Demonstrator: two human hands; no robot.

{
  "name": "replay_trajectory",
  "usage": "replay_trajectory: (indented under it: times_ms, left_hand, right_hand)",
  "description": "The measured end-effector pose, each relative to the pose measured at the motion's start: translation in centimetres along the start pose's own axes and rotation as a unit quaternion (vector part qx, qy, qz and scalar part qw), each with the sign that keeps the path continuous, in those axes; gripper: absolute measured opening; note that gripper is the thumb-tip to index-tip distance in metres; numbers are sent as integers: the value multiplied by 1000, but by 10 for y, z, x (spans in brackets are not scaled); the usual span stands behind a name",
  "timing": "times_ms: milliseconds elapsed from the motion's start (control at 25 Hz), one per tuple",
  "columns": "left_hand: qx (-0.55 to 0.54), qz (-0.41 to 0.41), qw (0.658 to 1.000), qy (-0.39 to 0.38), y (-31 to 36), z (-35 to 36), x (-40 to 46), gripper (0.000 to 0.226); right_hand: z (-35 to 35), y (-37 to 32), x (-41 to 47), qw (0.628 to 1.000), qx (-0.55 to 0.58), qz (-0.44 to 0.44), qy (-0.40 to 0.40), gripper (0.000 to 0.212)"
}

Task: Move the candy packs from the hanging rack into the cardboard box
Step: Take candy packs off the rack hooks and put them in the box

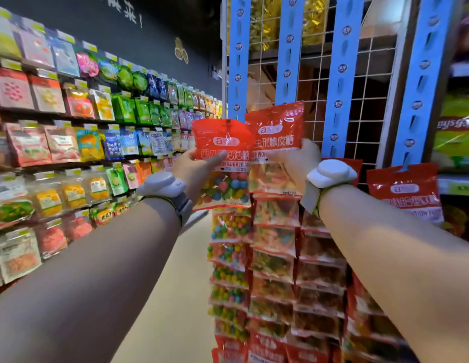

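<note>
The hanging rack (342, 74) is a wire grid with blue clip strips. Red-topped candy packs hang from the strips in columns down to the bottom edge. My left hand (195, 169) grips a bubble gum pack (222, 163) with coloured balls, at the top of the left column. My right hand (297, 159) holds a gummy worm pack (275, 137) at the top of the neighbouring column. Whether either pack is still clipped to its strip I cannot tell. No cardboard box is in view.
A long wall of shelves (70, 142) with snack bags runs along the left. A beige aisle floor (181, 271) lies between it and the rack. More red packs (406, 192) hang at the right, with further shelves (456, 121) behind them. Both wrists carry white devices.
</note>
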State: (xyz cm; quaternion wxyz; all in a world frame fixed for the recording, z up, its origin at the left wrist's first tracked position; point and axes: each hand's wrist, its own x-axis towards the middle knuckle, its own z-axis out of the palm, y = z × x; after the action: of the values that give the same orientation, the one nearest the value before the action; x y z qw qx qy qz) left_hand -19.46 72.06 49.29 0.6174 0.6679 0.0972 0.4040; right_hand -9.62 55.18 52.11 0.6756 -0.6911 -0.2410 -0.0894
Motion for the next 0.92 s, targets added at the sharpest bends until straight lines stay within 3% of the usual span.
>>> replay_trajectory:
  times_ms: [200, 320, 480, 560, 720, 920]
  left_hand:
    - [-18, 26, 999, 5, -4, 11, 59, 29]
    - [-30, 24, 999, -13, -11, 16, 91, 34]
    - [-50, 12, 997, -59, -10, 19, 122, 34]
    - [-68, 6, 995, -68, -11, 20, 131, 30]
    - [-82, -20, 992, -96, -15, 16, 144, 43]
    - [-80, -25, 990, -117, -16, 12, 141, 39]
  right_hand:
    - [2, -16, 51, 998, 26, -41, 34, 52]
    - [9, -26, 71, 994, -2, -83, 70, 68]
    - [18, -40, 86, 991, 30, -118, 61, 79]
    - [15, -46, 90, 987, -22, -141, 72, 79]
    - [14, -51, 91, 988, -61, -118, 81, 73]
    - [15, -46, 85, 988, -86, -97, 80, 61]
